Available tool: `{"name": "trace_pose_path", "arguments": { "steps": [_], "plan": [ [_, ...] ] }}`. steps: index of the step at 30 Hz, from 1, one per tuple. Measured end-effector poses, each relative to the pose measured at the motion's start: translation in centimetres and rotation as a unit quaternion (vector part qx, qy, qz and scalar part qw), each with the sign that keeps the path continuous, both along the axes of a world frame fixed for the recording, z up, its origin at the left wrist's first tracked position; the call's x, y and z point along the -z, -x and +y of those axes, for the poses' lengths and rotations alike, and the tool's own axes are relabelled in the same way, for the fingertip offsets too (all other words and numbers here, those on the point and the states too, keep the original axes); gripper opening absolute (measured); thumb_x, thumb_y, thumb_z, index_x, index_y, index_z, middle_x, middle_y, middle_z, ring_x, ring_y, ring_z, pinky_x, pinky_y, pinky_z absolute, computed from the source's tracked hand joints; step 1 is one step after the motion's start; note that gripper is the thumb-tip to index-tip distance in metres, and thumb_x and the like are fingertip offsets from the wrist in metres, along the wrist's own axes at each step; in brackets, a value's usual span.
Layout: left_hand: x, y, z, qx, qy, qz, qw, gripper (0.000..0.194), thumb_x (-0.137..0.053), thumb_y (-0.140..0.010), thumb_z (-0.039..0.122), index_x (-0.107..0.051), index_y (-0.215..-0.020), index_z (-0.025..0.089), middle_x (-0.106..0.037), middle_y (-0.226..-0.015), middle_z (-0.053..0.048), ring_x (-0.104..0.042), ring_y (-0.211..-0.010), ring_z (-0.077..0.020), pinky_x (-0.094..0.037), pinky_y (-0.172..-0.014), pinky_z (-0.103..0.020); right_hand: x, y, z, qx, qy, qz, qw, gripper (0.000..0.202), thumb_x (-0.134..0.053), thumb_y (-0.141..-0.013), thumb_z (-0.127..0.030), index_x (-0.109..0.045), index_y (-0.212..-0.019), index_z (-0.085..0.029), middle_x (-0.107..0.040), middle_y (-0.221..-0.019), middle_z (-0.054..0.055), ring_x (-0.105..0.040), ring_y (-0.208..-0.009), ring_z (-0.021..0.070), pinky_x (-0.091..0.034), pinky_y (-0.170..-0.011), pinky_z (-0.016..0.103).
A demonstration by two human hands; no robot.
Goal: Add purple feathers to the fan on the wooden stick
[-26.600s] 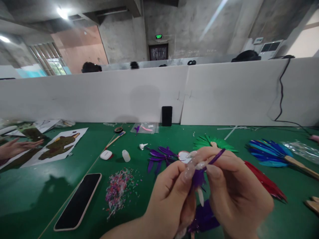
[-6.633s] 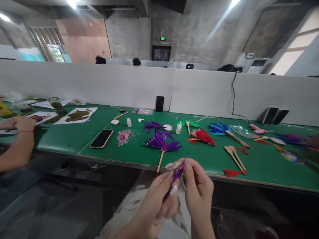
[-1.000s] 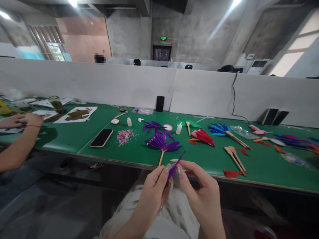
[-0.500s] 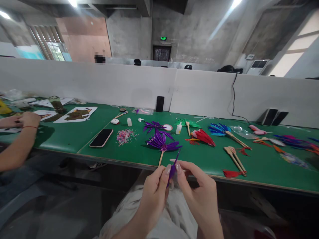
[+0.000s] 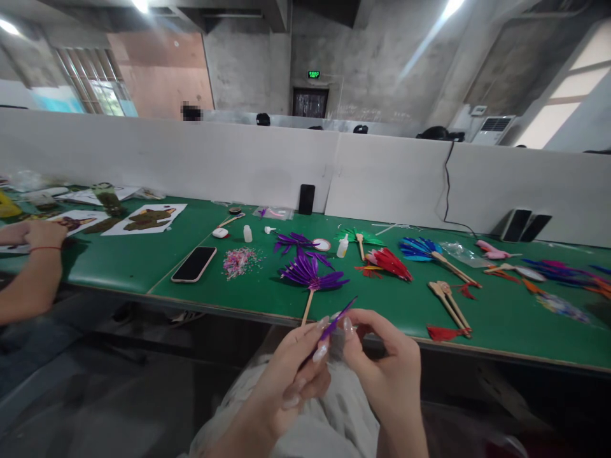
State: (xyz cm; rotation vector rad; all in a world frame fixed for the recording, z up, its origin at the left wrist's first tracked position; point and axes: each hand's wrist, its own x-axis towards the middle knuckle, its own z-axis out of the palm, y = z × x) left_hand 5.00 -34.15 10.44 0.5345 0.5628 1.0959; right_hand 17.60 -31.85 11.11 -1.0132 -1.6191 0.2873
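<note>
Purple feather [image 5: 329, 329] is noted in the left hand [image 5: 291, 369], gripped between the thumb and bent fingers, on the near side of the purple fan [image 5: 312, 275], which is taken as landmark. The thumb and forefinger of the right hand [image 5: 389, 362] are curled close together beside the feather's upper end; whether it is pinched by them cannot be told. The fan is laid on the green table [image 5: 267, 299], its wooden handle directed toward the near edge. Loose purple feathers [image 5: 292, 242] are found just behind the fan. To its left, a heap of coloured chips [image 5: 238, 263] is seen, with a phone [image 5: 194, 264] placed beyond. To its right, a red feather bundle [image 5: 390, 263] is observed, and farther off, a blue fan [image 5: 420, 248]. Well left of the landmark, another person's hands [image 5: 45, 234] are held over a sheet.
</note>
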Motion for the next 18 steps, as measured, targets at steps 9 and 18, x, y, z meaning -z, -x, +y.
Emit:
{"name": "trace_pose_path", "arguments": {
  "steps": [9,18],
  "plan": [
    [0.3,1.7,0.1,0.101,0.011,-0.253,0.962,0.022,-0.051,-0.089,0.015,-0.052,-0.068,0.011,-0.025,-0.035,0.012,-0.009,-0.027,-0.0014,-0.016,-0.034,-0.013,0.2,-0.4,-0.1,-0.065,0.046,0.057,0.995,0.011,-0.057,-0.077,-0.013,-0.064,-0.076,-0.021,-0.069,-0.068,-0.001,-0.064,-0.059,0.0130,-0.051,-0.054,0.019],
    [0.4,2.2,-0.1,0.075,-0.009,-0.274,0.959,0.027,-0.040,-0.094,0.011,-0.056,-0.072,0.009,-0.023,-0.037,0.011,-0.009,-0.029,-0.0016,-0.018,-0.038,-0.016,2.0,2.2,3.6,-0.137,0.162,0.058,0.975,0.023,-0.051,-0.088,-0.032,-0.067,-0.093,-0.017,-0.073,-0.086,0.008,-0.069,-0.080,0.0188,-0.055,-0.067,0.027]
  ]
}}
